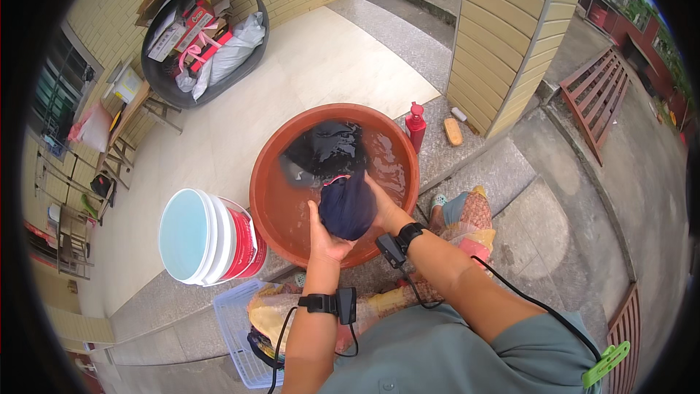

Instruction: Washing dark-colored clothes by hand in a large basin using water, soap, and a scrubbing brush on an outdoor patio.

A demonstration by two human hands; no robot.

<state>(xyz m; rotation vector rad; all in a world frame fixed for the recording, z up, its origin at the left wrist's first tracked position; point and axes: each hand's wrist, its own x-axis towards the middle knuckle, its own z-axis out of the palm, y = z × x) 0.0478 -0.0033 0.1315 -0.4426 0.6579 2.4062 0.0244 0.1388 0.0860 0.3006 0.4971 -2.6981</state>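
A wad of dark navy cloth (348, 209) with a pink edge is bunched between my two hands, above the water of a round terracotta-coloured tub (273, 230). My left hand (329, 238) supports it from the left and below. On its right side, my right hand (383, 202) presses against it, with the fingers partly hidden by the cloth. Another dark garment (328, 148) lies mostly sunk in the water at the far side of the tub. Black straps with small box-like devices circle both my wrists.
Left of the tub stands a white and red plastic bucket (210, 235). A red pump bottle (415, 127), a yellow bar (453, 132) and a brush (464, 119) sit by the pillar (497, 38). A pale blue plastic basket (232, 323) with cloth lies at lower left.
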